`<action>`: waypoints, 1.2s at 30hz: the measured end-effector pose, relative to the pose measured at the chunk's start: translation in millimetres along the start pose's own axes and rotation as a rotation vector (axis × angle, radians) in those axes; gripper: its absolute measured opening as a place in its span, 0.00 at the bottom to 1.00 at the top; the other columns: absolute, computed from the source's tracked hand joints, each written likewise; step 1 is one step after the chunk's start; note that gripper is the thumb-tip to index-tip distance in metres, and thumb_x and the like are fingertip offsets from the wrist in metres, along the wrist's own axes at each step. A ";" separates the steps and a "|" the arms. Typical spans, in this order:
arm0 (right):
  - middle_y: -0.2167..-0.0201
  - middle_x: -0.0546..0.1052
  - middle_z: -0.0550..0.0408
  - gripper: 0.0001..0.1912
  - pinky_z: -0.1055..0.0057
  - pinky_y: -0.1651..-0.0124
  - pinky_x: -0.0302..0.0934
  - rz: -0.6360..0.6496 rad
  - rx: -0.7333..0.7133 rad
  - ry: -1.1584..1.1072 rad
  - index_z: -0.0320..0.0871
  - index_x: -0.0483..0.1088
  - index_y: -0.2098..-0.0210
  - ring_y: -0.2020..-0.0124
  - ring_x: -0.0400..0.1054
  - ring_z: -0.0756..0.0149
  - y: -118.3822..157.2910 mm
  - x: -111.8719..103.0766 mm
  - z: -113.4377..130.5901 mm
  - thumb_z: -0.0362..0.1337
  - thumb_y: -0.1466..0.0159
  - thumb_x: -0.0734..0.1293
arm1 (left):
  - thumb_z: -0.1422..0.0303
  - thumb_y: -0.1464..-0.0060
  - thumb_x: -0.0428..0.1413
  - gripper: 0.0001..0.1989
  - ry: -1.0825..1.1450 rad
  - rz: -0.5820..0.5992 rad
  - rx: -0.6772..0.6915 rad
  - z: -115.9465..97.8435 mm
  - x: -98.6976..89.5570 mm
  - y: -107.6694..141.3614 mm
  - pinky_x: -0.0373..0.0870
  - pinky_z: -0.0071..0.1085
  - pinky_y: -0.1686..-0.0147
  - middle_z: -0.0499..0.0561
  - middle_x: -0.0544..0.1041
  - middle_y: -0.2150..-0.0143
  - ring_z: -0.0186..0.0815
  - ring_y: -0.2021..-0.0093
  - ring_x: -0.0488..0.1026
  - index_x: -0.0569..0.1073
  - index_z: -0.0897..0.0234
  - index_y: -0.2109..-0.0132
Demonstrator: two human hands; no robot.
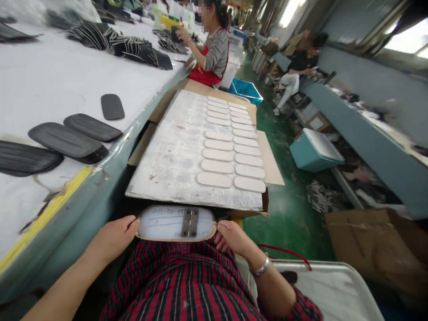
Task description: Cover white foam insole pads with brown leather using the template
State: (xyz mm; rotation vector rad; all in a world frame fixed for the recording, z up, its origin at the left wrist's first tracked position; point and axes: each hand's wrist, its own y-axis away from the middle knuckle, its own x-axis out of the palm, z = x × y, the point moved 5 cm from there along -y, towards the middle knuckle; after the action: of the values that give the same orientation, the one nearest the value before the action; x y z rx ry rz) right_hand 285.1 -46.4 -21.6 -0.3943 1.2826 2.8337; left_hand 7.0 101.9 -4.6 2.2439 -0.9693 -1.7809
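Observation:
Between my two hands is an oval, translucent plastic template (160,224) with a dark metal hinge (190,223), handwritten marks and a beige rim around it. My left hand (115,236) pinches its left end, fingers closed. At the other end, my right hand (234,236) grips the edge with curled fingers. The template is held level just above my lap, in front of a white board (163,165). Two columns of pale oval pieces (214,179) lie on the board's right side.
Dark oval pieces (63,139) lie on the white table (50,89) at left, with stacks (113,44) farther back. A person in a red apron (209,58) works at its edge. Right are a teal box (314,149), a cardboard box (377,245) and a seated person (297,71).

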 end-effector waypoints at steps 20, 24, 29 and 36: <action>0.84 0.69 0.57 0.14 0.77 0.82 0.54 -0.064 -0.013 0.309 0.42 0.60 0.79 0.86 0.64 0.72 -18.4 -9.9 13.7 0.37 0.39 0.52 | 0.58 0.44 0.37 0.20 -0.012 0.009 0.012 2.6 2.6 -1.8 0.61 0.33 0.66 0.54 0.74 0.69 0.42 0.65 0.71 0.69 0.63 0.70; 0.76 0.73 0.55 0.13 0.75 0.72 0.54 -0.213 -0.286 0.576 0.41 0.68 0.70 0.75 0.65 0.69 -10.7 -19.3 45.8 0.44 0.41 0.60 | 0.53 0.47 0.42 0.23 0.034 -0.147 0.066 2.1 -5.4 -16.2 0.62 0.33 0.59 0.56 0.73 0.56 0.43 0.57 0.70 0.70 0.64 0.55; 0.76 0.72 0.53 0.18 0.74 0.67 0.52 -0.239 -0.379 0.801 0.40 0.69 0.75 0.72 0.63 0.69 -15.5 -19.8 65.8 0.39 0.37 0.54 | 0.55 0.48 0.42 0.21 0.178 -0.069 0.212 -6.2 -9.6 -39.8 0.62 0.28 0.58 0.50 0.76 0.62 0.39 0.59 0.70 0.75 0.60 0.61; 0.78 0.71 0.55 0.15 0.75 0.68 0.55 -0.091 -0.322 0.690 0.40 0.66 0.79 0.72 0.64 0.70 -27.0 -24.0 68.4 0.37 0.39 0.57 | 0.54 0.48 0.43 0.22 0.185 -0.016 0.197 -8.8 -15.7 -46.7 0.63 0.31 0.58 0.53 0.76 0.64 0.41 0.60 0.70 0.75 0.63 0.66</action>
State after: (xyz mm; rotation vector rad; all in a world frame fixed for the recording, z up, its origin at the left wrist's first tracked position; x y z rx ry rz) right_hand 295.9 24.5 7.3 -1.4911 0.7898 2.9187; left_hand 32.3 144.7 -10.5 2.4865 -1.1336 -1.5081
